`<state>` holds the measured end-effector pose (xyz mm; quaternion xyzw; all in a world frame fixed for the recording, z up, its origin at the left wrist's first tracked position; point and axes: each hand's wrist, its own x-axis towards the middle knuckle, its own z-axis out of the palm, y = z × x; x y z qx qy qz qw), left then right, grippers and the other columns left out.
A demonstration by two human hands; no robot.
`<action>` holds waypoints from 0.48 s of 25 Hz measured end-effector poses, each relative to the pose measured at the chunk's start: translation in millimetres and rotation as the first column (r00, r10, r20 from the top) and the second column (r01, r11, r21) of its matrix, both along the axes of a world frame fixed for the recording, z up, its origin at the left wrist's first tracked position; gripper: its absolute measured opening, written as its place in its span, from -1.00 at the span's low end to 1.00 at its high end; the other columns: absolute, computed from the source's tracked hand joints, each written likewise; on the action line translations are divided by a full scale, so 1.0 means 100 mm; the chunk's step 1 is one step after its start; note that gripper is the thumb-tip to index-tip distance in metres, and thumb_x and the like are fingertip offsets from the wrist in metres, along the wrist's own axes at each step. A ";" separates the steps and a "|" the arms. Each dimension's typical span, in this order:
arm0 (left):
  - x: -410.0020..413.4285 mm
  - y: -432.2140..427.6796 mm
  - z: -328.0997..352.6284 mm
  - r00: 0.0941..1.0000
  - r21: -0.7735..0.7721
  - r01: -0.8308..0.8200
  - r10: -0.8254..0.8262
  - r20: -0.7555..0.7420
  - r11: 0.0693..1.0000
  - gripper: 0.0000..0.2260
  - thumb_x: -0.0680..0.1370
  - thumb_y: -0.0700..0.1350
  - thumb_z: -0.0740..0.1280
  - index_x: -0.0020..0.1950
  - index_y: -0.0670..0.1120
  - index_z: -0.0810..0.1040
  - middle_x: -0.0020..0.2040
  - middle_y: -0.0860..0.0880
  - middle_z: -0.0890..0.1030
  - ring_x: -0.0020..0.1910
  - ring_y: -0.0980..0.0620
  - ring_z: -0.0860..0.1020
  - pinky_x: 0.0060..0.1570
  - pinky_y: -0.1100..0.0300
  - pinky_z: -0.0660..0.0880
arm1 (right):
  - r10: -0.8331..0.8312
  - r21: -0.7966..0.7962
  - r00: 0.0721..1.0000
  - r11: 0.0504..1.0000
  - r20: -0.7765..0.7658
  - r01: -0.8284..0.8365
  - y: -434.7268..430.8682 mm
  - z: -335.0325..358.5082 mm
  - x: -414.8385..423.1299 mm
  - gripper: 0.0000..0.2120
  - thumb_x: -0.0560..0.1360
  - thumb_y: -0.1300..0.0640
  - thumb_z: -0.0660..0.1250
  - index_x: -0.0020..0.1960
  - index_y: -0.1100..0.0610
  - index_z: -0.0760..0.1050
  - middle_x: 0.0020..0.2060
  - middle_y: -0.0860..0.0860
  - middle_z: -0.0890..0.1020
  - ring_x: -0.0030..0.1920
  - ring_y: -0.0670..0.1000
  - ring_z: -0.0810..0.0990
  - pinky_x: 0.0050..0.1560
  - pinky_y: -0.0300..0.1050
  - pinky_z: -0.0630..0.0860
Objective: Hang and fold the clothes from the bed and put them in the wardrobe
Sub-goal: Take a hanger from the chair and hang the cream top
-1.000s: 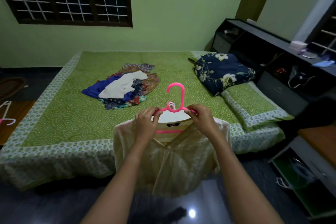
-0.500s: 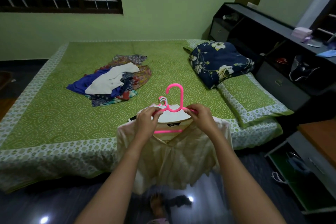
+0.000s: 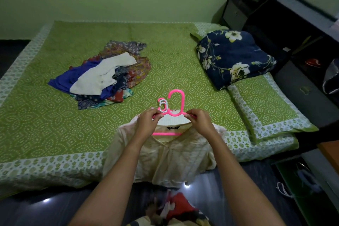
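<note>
— What are we looking at?
— We are facing a bed [image 3: 174, 64] covered in a green patterned spread.
— What is lying on it?
— We are seeing a pile of clothes [image 3: 102, 77] left of centre, and at the right a navy floral pillow [image 3: 233, 58] touching a flat green pillow [image 3: 262, 108].

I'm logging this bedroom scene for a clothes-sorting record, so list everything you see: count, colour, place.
hanger: one, pink, held over the bed's near edge
top: one, cream, hanging on the hanger
pile of clothes: one, blue, white and patterned, on the bed left of centre
bed: one, green patterned sheet, middle of view
cushion: one, navy with flowers, right side of the bed
pillow: one, green, just in front of the cushion
shelf unit: one, dark, right of the bed
left hand: one, fingers pinch the hanger's left shoulder
right hand: one, fingers pinch the hanger's right shoulder
</note>
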<state>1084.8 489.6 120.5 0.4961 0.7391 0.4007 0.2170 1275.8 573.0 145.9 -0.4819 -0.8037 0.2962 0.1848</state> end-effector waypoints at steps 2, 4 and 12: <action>-0.04 0.20 -0.08 0.999 -0.042 -0.016 0.018 0.045 0.999 -0.88 0.48 -0.16 0.40 -0.08 -0.21 0.65 -0.14 -0.15 0.66 -0.13 -0.11 0.59 -0.08 0.02 0.50 | -0.002 -0.046 1.000 0.999 0.025 0.003 0.24 -0.10 -0.08 -0.79 0.50 0.10 0.36 -0.05 0.27 0.62 -0.29 0.17 0.60 -0.29 0.03 0.43 -0.29 -0.12 0.27; -0.13 0.51 -0.19 0.997 -0.094 -0.026 0.033 0.072 0.995 -0.88 0.48 -0.19 0.40 -0.06 -0.23 0.64 -0.10 -0.17 0.66 -0.09 -0.12 0.60 -0.06 0.06 0.49 | -0.008 -0.101 0.999 0.995 0.032 0.012 0.57 -0.24 -0.20 -0.78 0.50 0.09 0.37 -0.07 0.27 0.62 -0.37 0.10 0.52 -0.31 0.03 0.42 -0.29 -0.14 0.25; -0.46 1.53 -0.61 0.934 -0.318 -0.152 0.241 0.264 0.936 -0.83 0.54 -0.27 0.29 0.08 -0.28 0.59 0.04 -0.21 0.63 0.05 -0.09 0.57 -0.01 0.23 0.39 | -0.094 -0.368 0.995 0.924 0.035 0.101 1.77 -0.87 -0.93 -0.79 0.56 0.23 0.23 0.06 0.32 0.57 -0.11 0.27 0.64 -0.08 0.19 0.58 -0.09 -0.05 0.42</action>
